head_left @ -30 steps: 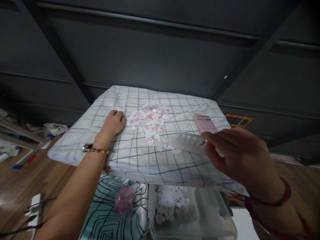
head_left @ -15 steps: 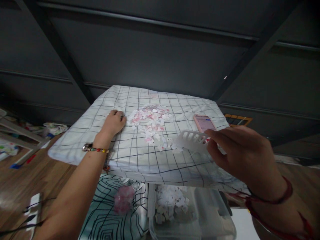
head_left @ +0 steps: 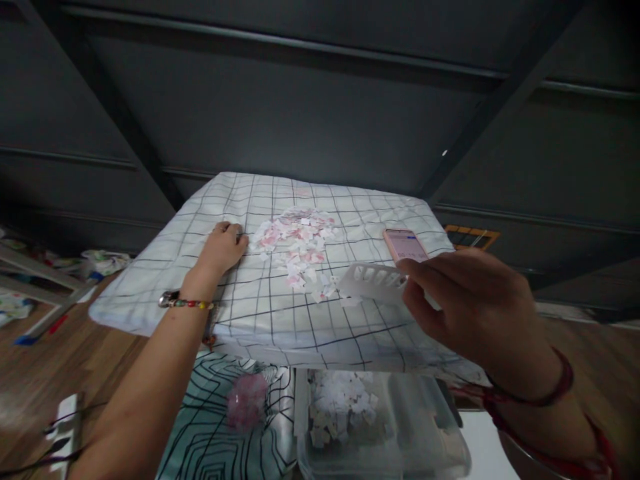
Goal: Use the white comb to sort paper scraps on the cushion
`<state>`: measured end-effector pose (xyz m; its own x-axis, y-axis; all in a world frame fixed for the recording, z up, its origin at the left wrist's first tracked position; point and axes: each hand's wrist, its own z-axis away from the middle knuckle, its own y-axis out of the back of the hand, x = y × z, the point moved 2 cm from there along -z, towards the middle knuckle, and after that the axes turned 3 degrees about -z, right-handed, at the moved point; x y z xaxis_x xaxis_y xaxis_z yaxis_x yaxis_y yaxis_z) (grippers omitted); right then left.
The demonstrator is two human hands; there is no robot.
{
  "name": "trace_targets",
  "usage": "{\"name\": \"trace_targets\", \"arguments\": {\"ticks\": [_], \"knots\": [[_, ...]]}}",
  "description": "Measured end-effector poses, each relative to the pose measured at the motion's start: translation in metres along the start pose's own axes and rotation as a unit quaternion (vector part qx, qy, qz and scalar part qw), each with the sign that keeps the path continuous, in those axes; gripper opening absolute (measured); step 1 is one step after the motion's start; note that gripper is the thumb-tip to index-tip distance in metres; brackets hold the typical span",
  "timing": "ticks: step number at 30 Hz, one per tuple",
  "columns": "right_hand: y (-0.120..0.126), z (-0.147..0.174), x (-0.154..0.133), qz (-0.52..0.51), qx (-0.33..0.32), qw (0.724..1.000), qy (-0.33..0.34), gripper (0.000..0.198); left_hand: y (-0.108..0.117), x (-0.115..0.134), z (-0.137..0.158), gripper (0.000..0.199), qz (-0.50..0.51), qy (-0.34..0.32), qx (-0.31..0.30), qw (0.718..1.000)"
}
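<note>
My left hand [head_left: 226, 248] rests on the checked cloth [head_left: 350, 217], left of a spread heap of small white and pink paper scraps [head_left: 303, 233]. Its fingers lie loosely bent and slightly apart, with nothing seen in them. Between the thumb and fingers of my right hand [head_left: 467, 310] is a translucent white slotted plastic piece [head_left: 373, 283], held tilted low over the cloth. Its left end is beside the nearest scraps, and I cannot tell whether it touches them. A pink-edged phone [head_left: 405, 245] lies just beyond my right hand, its screen lit.
Below the cloth's near edge stands a clear plastic bin [head_left: 385, 460] with many paper scraps in it. A pink see-through bundle [head_left: 247, 401] lies on green patterned fabric [head_left: 210, 433] beside it. A dark panel wall [head_left: 310, 113] rises behind. A power strip [head_left: 67, 427] sits at lower left.
My right hand and the slotted plastic piece have shifted slightly left, and the piece has tilted a little. The whole view has also drifted slightly. My left hand stays on the cloth.
</note>
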<state>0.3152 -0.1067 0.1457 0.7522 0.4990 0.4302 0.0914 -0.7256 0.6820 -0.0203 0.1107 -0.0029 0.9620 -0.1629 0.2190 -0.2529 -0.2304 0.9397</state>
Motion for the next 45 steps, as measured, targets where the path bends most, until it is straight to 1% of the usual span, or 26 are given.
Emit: {"name": "trace_targets", "arguments": {"ticks": [5,12,16,18,22,25,28,31,35,37,40,43,45], "knots": [[-0.001,0.005,0.005,0.021,-0.016,1.0,-0.008,0.027,-0.001,0.0,-0.001,0.044,0.004,0.0,0.017,1.0],[0.001,0.013,0.008,0.027,-0.031,0.999,-0.028,0.027,0.004,0.003,-0.001,0.047,-0.011,0.008,-0.007,1.0],[0.004,0.019,0.011,0.009,-0.039,0.998,-0.038,0.024,0.006,0.003,-0.001,0.048,-0.011,0.006,-0.011,1.0],[0.005,0.022,0.012,0.002,-0.037,0.998,-0.042,0.023,0.006,0.002,-0.001,0.047,-0.01,0.002,-0.013,1.0],[0.005,0.023,0.015,0.024,-0.017,0.998,-0.057,0.022,0.006,0.002,-0.001,0.045,-0.001,0.0,-0.006,1.0],[0.003,0.021,0.019,0.029,-0.001,0.997,-0.068,0.021,0.006,0.002,-0.001,0.046,-0.003,0.003,-0.013,1.0],[-0.005,0.016,0.025,0.012,-0.007,0.997,-0.07,0.023,0.007,0.002,-0.002,0.046,-0.01,0.001,-0.018,1.0],[-0.019,0.014,0.034,-0.026,-0.025,0.996,-0.076,0.026,0.006,0.001,-0.003,0.045,-0.013,-0.004,-0.015,1.0],[-0.035,0.016,0.049,-0.076,-0.03,0.991,-0.101,0.028,0.006,-0.001,-0.004,0.047,-0.022,-0.007,-0.01,1.0],[-0.039,0.017,0.053,-0.113,-0.027,0.989,-0.093,0.028,0.007,-0.002,-0.004,0.049,-0.025,-0.012,-0.015,0.999],[-0.042,0.016,0.052,-0.161,-0.022,0.985,-0.049,0.028,0.007,-0.002,-0.004,0.049,-0.026,-0.024,-0.023,0.999],[-0.047,0.016,0.048,-0.174,-0.015,0.985,-0.007,0.031,0.006,-0.002,-0.004,0.047,-0.019,-0.025,-0.017,0.999],[-0.051,0.018,0.047,-0.178,-0.008,0.984,0.002,0.034,0.005,-0.002,-0.004,0.048,-0.018,-0.019,-0.017,1.0]]}}
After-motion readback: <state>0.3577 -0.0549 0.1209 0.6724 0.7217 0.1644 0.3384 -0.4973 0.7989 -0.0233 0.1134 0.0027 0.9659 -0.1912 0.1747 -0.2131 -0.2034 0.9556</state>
